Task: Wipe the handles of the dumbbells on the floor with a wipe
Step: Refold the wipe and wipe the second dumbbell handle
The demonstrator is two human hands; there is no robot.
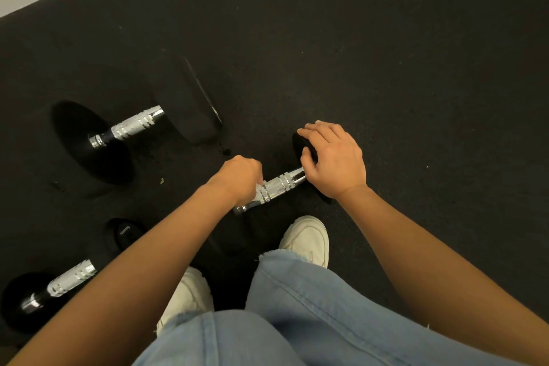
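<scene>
You're mid-wipe: your left hand (237,178), fingers curled round the wipe (258,188), works the handle (280,185) of the near dumbbell (300,143) on the floor (386,68). Your right hand (334,157) grips its end. Two other dumbbells (136,125) lie to the left; wiped or not, I can't tell.

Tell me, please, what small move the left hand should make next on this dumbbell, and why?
Probably slide the left hand with the wipe along the handle toward the right hand. The wipe sits at the handle's near end, the rest of the chrome is uncovered, and the right hand holds the weight head.
</scene>
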